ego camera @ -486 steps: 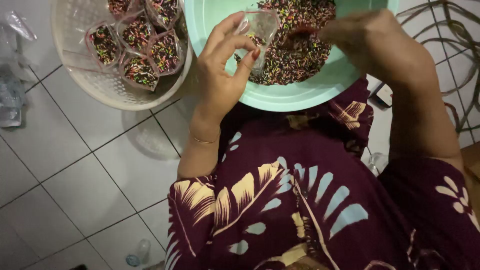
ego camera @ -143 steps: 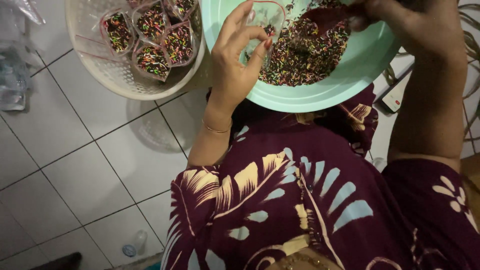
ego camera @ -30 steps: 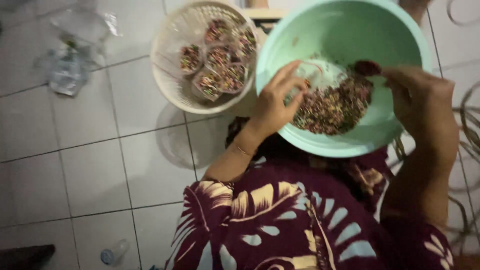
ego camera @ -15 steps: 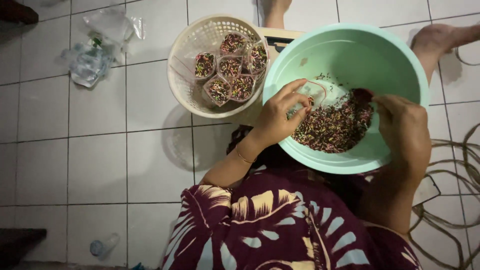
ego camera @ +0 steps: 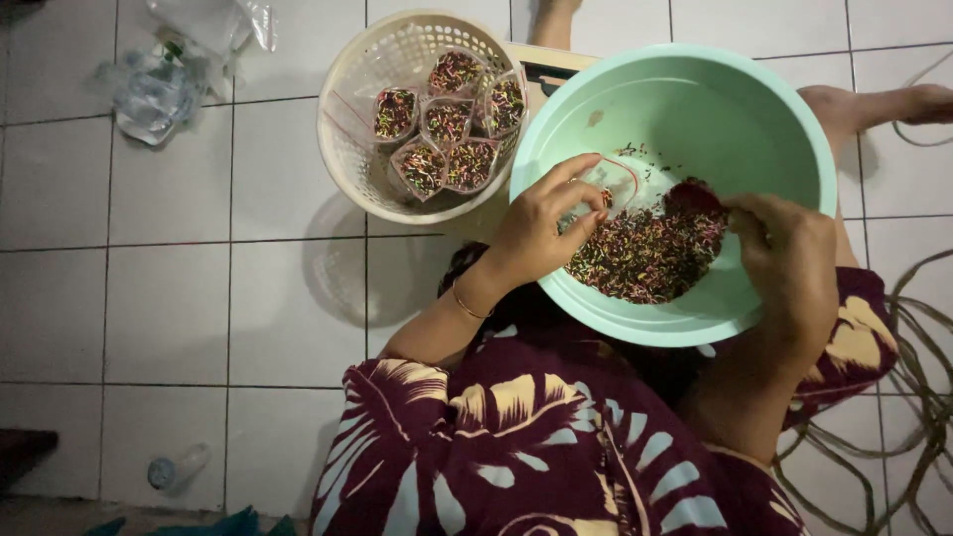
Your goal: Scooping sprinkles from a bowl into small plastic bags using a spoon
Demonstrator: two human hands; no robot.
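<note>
Over the mint-green plastic basin (ego camera: 685,119) on your lap, your left hand (ego camera: 541,223) pinches a small clear plastic pouch (ego camera: 611,184) with a red seal line, the fingers (ego camera: 581,194) narrowed on its mouth and holding it just above the heap of multicoloured sprinkles (ego camera: 645,253). Your right hand (ego camera: 784,253) is curled inside the basin at the right edge of the heap, its fingers closed on a small dark red scoop (ego camera: 692,197) that rests on the sprinkles just beside the pouch. Sprinkles fill the near part of the basin floor; a few stray ones dot the bare far side.

Left of the basin and touching its rim sits a cream round plastic basket (ego camera: 367,169) on the white tiled floor (ego camera: 169,298). Inside it stand several filled sprinkle pouches (ego camera: 447,124), packed upright against each other toward the basket's right side. Crumpled clear plastic bags (ego camera: 164,74) lie well apart at the upper left of the floor. A coil of cord (ego camera: 913,397) runs over the tiles at your right, and a bare foot (ego camera: 893,104) shows beyond the basin. Your maroon leaf-print garment (ego camera: 526,437) fills the lower view.
</note>
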